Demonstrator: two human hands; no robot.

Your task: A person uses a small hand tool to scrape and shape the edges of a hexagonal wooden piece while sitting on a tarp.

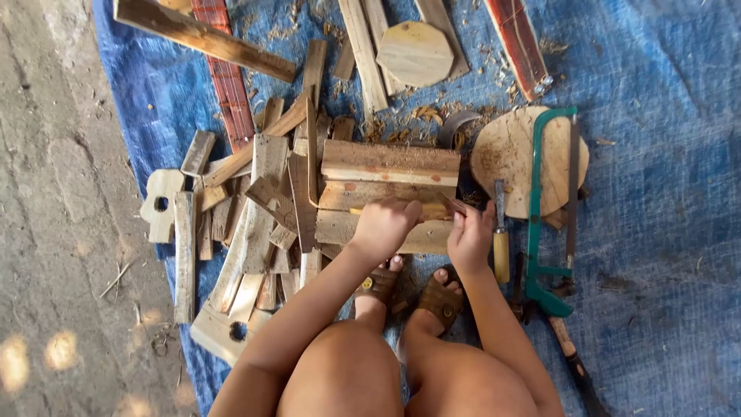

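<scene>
My left hand (384, 225) rests with closed fingers on a small yellowish wood piece (432, 211), pressing it onto a stack of thick wooden blocks (388, 164). My right hand (471, 235) grips the right end of the same piece; something dark and thin sticks out above its fingers. Both hands sit just above my sandalled feet (413, 292). I am squatting over a blue tarp (656, 216).
A green-framed hacksaw (536, 208) lies on a round wooden disc (509, 158) at right, with a yellow-handled chisel (501, 232) beside it. A heap of wood offcuts (247, 224) lies at left, planks and another disc (415, 52) above. Bare concrete floor (54, 193) far left.
</scene>
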